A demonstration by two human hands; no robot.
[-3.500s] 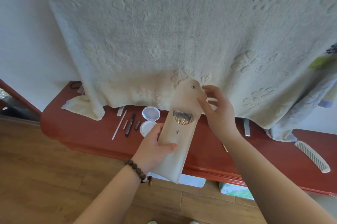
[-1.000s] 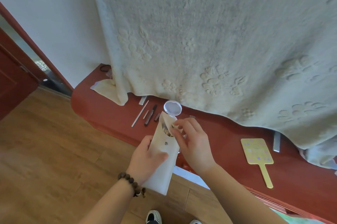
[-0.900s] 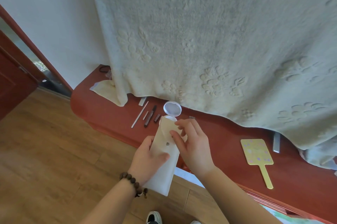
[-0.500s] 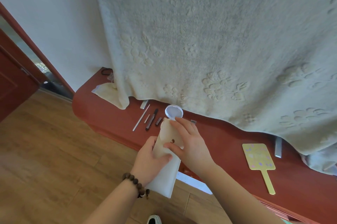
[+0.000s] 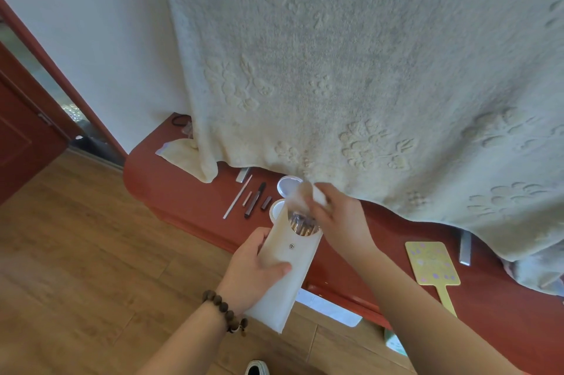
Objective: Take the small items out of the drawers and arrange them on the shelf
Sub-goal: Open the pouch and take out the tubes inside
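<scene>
My left hand (image 5: 254,269) grips the body of a long cream pouch (image 5: 283,277) with a snap button, held upright over the front edge of the red-brown shelf (image 5: 183,200). My right hand (image 5: 338,222) pinches the pouch's flap and holds it lifted and blurred, so the mouth is uncovered. Gold-handled brushes (image 5: 302,223) show inside the mouth. On the shelf behind the pouch lie an open white round compact (image 5: 285,185), a thin white stick (image 5: 237,200) and a few small dark sticks (image 5: 254,200).
A large cream embossed towel (image 5: 351,75) hangs on the wall and drapes onto the shelf. A yellow hand mirror (image 5: 432,264) and a grey bar (image 5: 464,248) lie at the right. A dark red door (image 5: 18,130) stands at the left above wood floor (image 5: 76,252).
Half a second ago my right hand pressed the flap down over the pouch's snap. Now it has pulled the flap up and the brushes show again.
</scene>
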